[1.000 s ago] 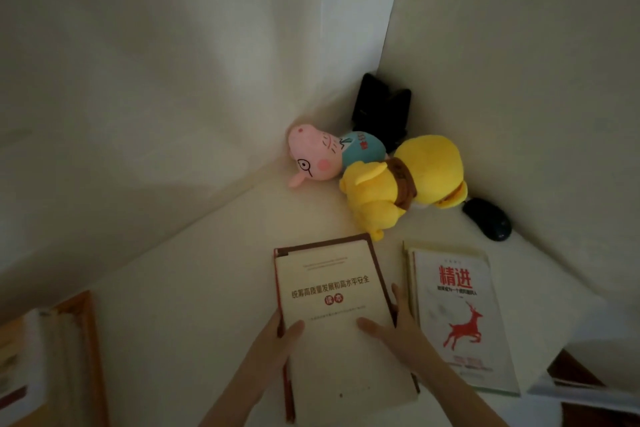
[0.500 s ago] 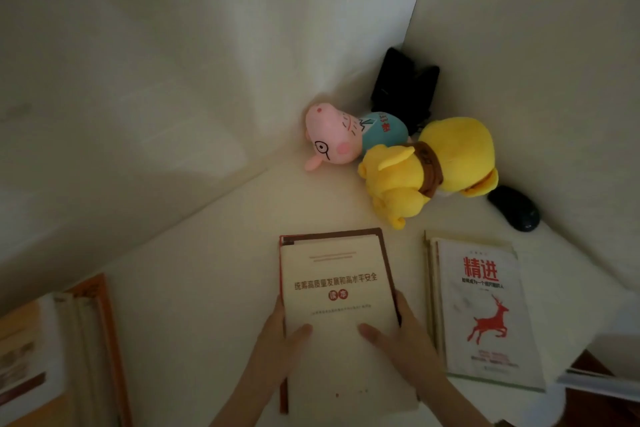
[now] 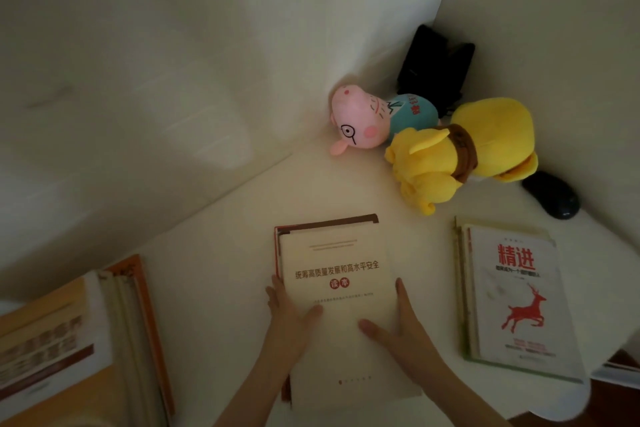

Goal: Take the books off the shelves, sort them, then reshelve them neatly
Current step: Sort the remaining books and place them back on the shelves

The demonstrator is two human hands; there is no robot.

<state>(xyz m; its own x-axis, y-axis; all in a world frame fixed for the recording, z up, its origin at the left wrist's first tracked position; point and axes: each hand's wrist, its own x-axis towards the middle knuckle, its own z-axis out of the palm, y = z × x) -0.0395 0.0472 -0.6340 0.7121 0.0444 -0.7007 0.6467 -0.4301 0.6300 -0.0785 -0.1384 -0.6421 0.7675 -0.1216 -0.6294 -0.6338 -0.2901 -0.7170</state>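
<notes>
A cream book with red Chinese lettering (image 3: pixel 337 260) lies flat on top of a brown-edged book, in the middle of a white surface. My left hand (image 3: pixel 289 314) holds its left edge, thumb laid on the cover. My right hand (image 3: pixel 401 326) holds its right edge the same way. To the right lies a small stack topped by a white book with a red deer (image 3: pixel 519 302). At the lower left sits another pile of orange and cream books (image 3: pixel 86 333).
Two plush toys lie in the corner: a pink pig (image 3: pixel 367 121) and a yellow duck (image 3: pixel 457 152). A black case (image 3: pixel 436 69) leans against the walls behind them. A black mouse (image 3: pixel 552 199) rests by the right wall. White walls close in the back and right.
The view has shifted, so everything sits further right and lower. The left pile has come more into view. Both hands stay on the cream book's edges.
</notes>
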